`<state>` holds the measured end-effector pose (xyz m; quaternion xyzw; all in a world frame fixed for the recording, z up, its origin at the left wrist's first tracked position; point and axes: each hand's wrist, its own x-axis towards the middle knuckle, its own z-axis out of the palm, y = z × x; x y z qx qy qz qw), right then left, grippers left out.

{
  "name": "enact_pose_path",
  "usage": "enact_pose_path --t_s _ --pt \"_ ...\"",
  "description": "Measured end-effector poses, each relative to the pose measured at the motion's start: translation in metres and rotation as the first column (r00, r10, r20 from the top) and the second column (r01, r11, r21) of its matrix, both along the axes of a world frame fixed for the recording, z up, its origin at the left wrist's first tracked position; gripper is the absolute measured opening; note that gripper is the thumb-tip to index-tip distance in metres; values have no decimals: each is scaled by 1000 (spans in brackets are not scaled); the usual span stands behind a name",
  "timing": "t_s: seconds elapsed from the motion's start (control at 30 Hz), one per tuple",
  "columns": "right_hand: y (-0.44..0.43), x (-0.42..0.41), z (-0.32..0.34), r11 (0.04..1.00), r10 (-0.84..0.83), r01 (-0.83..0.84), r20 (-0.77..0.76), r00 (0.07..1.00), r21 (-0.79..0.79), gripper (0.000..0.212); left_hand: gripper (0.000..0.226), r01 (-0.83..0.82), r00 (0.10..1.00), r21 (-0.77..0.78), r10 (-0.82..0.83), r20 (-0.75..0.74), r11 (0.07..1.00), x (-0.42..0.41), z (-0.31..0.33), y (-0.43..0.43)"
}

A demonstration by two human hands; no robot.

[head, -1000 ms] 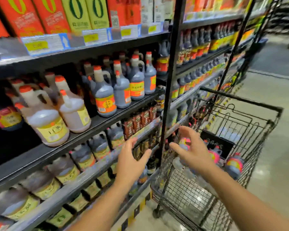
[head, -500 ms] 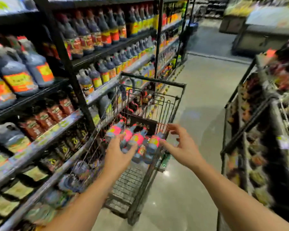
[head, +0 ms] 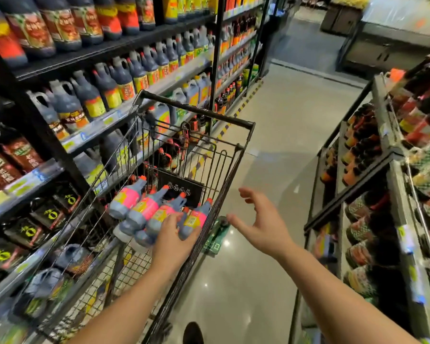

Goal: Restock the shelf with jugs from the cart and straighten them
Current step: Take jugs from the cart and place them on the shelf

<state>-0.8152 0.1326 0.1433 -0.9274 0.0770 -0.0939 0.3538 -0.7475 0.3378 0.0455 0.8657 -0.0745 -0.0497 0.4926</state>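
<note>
While I watched the head view, the jugs [head: 144,209] lay on their sides in the wire cart [head: 236,165], packed side by side, their long axes running from bases at seven o'clock to orange caps at one o'clock. My left hand [head: 176,240] was inside the basket, palm down and resting on the bases of the two jugs at the right of the row; fingers lay over them, but I could not tell whether they had closed into a real hold. My right hand [head: 261,225] hung outside the cart rim at three o'clock from the jugs, fingers spread and grasping nothing. The left was plainly the nearer hand. The shelf [head: 102,121] to be filled stood at nine o'clock from the cart, so I judged any lift would have to swing leftward, cap end uppermost
</note>
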Motion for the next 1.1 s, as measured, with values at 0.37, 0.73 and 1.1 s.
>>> enact_pose_path --t_s 0.37,0.73,1.1 --pt "-36 122 -52 889 222 -316 -292 930 -330 59 47 -99 970 71 112 -215 993 47 -84 -14" --pt "-75 246 -136 282 542 -821 -624 563 -496 63 74 -89 836 346 259 -484 934 17 -142 -21" --pt "-88 283 -174 -23 690 -860 -631 356 -510 84 99 -217 757 516 477 -447 829 -1 -148 -39"
